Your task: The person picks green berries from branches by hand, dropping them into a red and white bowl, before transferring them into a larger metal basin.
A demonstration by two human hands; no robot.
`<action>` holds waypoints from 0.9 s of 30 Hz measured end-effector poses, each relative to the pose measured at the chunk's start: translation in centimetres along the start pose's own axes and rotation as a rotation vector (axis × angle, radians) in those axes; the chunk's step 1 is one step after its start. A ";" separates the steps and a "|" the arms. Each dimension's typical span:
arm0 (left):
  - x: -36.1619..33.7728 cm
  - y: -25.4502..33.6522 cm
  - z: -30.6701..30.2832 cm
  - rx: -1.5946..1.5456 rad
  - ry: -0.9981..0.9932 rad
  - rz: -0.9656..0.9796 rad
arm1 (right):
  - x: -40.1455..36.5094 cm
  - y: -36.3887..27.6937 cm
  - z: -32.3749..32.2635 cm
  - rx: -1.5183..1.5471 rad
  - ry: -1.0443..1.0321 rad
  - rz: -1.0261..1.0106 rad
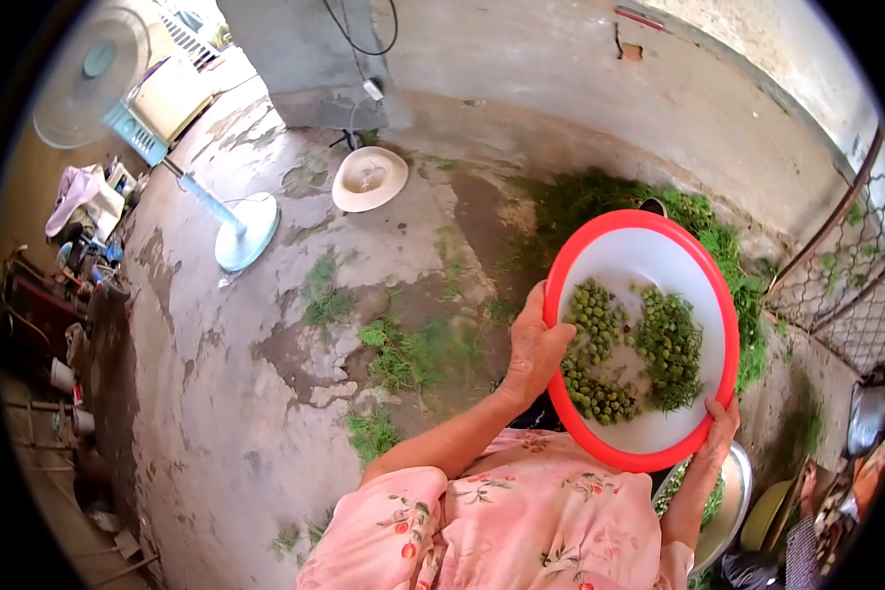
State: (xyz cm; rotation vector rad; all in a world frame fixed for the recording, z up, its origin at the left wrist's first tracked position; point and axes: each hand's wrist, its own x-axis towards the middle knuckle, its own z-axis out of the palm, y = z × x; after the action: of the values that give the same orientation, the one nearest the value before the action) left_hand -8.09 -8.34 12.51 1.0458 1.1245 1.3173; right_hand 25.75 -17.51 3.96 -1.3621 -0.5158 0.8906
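A round white basin with a red rim (pixel 641 228) is held in front of my body, its inside facing up towards me. My left hand (pixel 537 342) grips the rim on the left, thumb over the edge. On the lower right of the rim, my right hand (pixel 720 429) is closed around the edge. Inside lie small round green pods (pixel 600 393) on the left and a clump of green pods with thin stems (pixel 671 349) on the right. Below my right forearm is a metal bowl (pixel 741 482) with chopped-looking greens in it, partly hidden.
A standing fan (pixel 241 231) and a straw hat (pixel 370 179) are on the cracked concrete floor ahead. Grass (pixel 398 354) grows through cracks and along the wall (pixel 560 79). Wire mesh (pixel 855 236) and piled items stand at right; clutter (pixel 79 236) lines the left.
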 end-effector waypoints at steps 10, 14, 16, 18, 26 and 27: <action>-1.0 1.1 -0.3 0.013 -0.010 0.030 | -0.6 -2.3 1.0 0.069 0.019 -0.017; -1.4 1.5 -0.3 0.022 -0.024 0.082 | -0.2 -2.3 0.4 0.084 0.020 -0.015; -1.9 1.9 0.1 -0.018 0.002 0.087 | -0.6 -2.7 0.4 0.116 0.024 -0.025; -1.8 1.7 0.1 -0.055 -0.028 0.087 | -0.5 -3.1 0.0 0.127 -0.001 -0.030; -0.7 0.0 -0.7 -0.088 -0.087 0.038 | -1.9 -4.4 0.6 0.077 0.066 -0.119; -0.5 -0.7 -0.8 -0.114 -0.100 0.027 | -2.3 -4.7 0.5 0.073 0.058 -0.138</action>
State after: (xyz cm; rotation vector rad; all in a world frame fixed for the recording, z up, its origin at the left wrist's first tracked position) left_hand -8.73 -8.92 11.70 1.0346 0.9531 1.3203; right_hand 25.15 -18.89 8.96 -1.2673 -0.5212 0.7487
